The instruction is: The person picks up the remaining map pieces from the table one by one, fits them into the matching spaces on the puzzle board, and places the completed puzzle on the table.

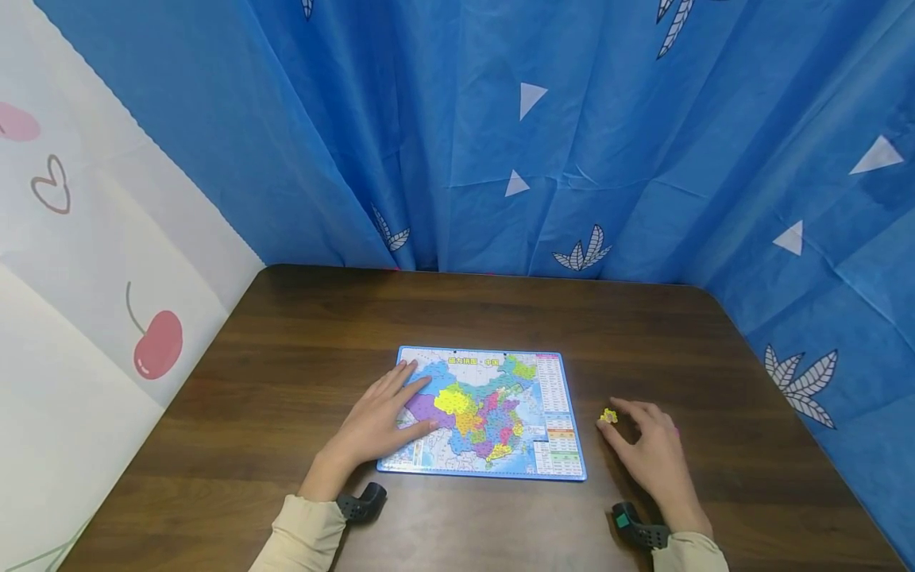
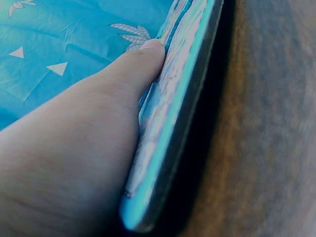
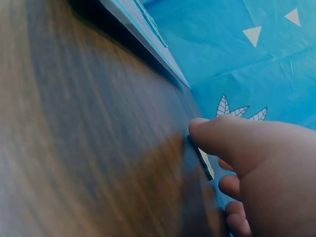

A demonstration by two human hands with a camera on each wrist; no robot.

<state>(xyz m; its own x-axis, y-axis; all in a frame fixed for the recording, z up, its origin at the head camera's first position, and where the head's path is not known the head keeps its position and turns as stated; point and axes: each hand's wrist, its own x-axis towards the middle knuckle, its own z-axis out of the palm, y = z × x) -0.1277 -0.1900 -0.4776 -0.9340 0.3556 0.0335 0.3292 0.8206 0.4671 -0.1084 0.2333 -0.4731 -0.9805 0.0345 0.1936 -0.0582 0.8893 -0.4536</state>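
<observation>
A map puzzle board [image 1: 468,461] with a blue rim and many coloured regions lies flat on the table in the head view. Over its left side my left hand [image 1: 386,413] rests with fingers spread. The left wrist view has the left thumb [image 2: 118,84] against the face of the board [image 2: 170,108]. To the right of the board, my right hand [image 1: 650,449] pinches a small yellow puzzle piece [image 1: 608,415] between thumb and index finger. The thin edge of this piece [image 3: 204,162] shows by the right thumb [image 3: 222,136] in the right wrist view, close to the tabletop.
The brown wooden table [image 1: 322,318] has rounded far corners. A blue curtain [image 1: 465,143] hangs behind it and along the right side. On the left is a white sheet [image 1: 93,222] with cherry prints. Dark bands [image 1: 360,504] sit on both wrists.
</observation>
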